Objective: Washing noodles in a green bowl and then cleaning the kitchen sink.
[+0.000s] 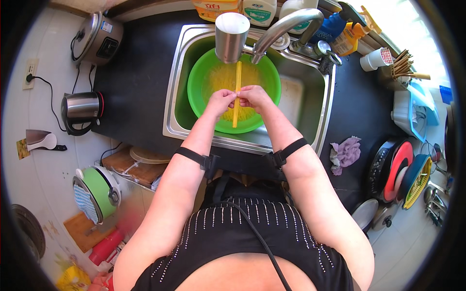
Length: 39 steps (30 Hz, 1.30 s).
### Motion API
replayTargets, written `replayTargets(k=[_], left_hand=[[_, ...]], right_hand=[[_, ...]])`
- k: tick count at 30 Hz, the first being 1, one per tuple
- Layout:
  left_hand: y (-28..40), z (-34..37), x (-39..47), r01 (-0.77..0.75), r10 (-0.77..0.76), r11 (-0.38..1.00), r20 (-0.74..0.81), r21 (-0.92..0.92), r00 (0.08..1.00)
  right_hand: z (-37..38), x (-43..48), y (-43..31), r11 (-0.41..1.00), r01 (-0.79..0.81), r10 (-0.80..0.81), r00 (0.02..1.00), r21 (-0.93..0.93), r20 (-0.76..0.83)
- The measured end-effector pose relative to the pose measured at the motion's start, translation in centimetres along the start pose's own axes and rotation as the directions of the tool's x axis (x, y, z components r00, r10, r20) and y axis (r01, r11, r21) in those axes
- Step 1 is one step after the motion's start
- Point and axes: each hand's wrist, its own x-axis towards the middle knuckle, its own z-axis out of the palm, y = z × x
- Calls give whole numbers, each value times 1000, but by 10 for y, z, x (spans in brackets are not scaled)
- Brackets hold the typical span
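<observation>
A green plastic basin [195,91] stands in the left part of a stainless steel sink [166,120]. Thin yellow strands [222,77] lie in the basin. Both hands are over it, holding a long, flat, yellow bundle or strip [238,77] at about its middle; its exact kind is unclear. My left hand [221,102] pinches it from the left and my right hand [253,97] from the right, with the fingertips close together. The strip runs lengthwise away from me, its far end close to the metal cylinder [230,40] on the faucet.
The curved faucet [287,27] reaches over the sink from the back right. Bottles [259,12] line the back edge. An electric kettle [82,109] and a rice cooker [100,38] stand left. To the right are a purple cloth [345,154], a chopstick holder [395,78] and a red lid [398,171].
</observation>
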Motion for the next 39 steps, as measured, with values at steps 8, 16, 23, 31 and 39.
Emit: replayTargets(k=[8,16,23,31,39], left_hand=[[-7,-2,4,27,-28,1000,38,10,999],[-11,-10,3,180,-176,963,35,-203,984],[-18,-35,6,178,-192,958,-38,-226,981],[-14,-5,13,178,-177,984,9,-29,984],[-22,-38,-12,120,-130,979,-53,-163,990]], right_hand=[[1,1,0,1000,9,-9,1000,12,18],[-12,11,6,985,-26,7,993,-172,-115],[-42,36,15,573,50,-389,895,-818,-217],[23,50,14,799,82,-88,996,-595,19],[-1,103,37,183,-150,-229,955,-972,-191]])
